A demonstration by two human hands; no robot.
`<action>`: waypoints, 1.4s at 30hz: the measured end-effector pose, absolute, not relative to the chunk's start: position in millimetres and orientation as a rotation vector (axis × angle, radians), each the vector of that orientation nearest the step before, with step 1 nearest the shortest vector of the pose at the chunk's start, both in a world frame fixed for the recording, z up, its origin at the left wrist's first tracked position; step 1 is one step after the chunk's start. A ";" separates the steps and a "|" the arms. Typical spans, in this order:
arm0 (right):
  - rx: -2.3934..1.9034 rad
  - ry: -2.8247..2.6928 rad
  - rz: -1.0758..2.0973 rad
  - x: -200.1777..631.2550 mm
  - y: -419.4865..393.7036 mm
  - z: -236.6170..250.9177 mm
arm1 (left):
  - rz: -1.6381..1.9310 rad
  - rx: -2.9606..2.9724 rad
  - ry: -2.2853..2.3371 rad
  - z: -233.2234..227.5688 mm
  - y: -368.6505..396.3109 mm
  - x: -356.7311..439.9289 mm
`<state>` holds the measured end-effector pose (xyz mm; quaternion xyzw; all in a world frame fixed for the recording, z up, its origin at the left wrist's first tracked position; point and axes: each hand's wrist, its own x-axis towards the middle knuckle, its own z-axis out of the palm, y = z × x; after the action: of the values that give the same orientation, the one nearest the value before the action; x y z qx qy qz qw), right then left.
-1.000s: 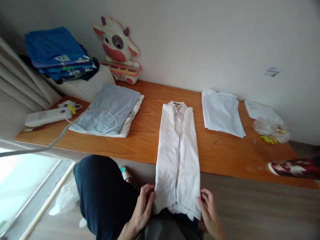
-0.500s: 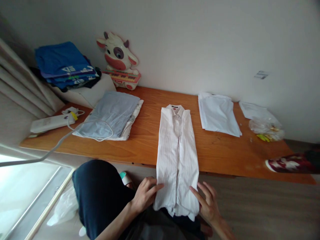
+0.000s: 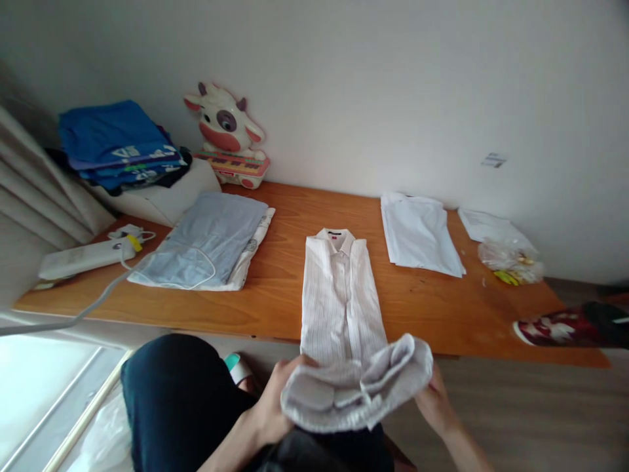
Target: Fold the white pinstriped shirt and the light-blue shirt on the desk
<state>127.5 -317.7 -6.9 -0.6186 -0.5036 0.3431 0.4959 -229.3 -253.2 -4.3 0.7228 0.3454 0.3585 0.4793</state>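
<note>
Hands (image 3: 354, 410) gripping soft pinstriped shirt (image 3: 341, 308), hem lifted, wooden table (image 3: 280, 288)

The lifted hem of the striped shirt (image 3: 356, 387) covers most fingers of both hands, the left hand (image 3: 272, 410) and right hand (image 3: 435, 403). The print on the blue folded clothes (image 3: 115, 141) is too small to read. The patterned item (image 3: 570, 326) runs off the right edge.

White striped shirt (image 3: 341, 295) lies collar-up on the table, its hem lifted and folded.
</note>
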 end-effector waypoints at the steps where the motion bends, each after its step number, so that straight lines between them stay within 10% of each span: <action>1: -1.469 -1.174 0.867 125.7 -289.5 1.2 | 0.865 1.649 0.865 7.8 -232.0 -220.4; 13: -1.463 -1.381 0.891 129.7 -0.3 7.1 | 1.131 1.222 1.160 -4.0 23.9 -135.3; 42: -1.538 -1.581 0.997 132.8 -160.2 8.9 | 0.798 1.767 1.468 9.5 -162.6 -181.6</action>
<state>132.8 -160.2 8.9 -0.5947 -0.6112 0.3855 0.3525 -181.6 -162.6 9.5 0.6814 0.5660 0.3078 0.3473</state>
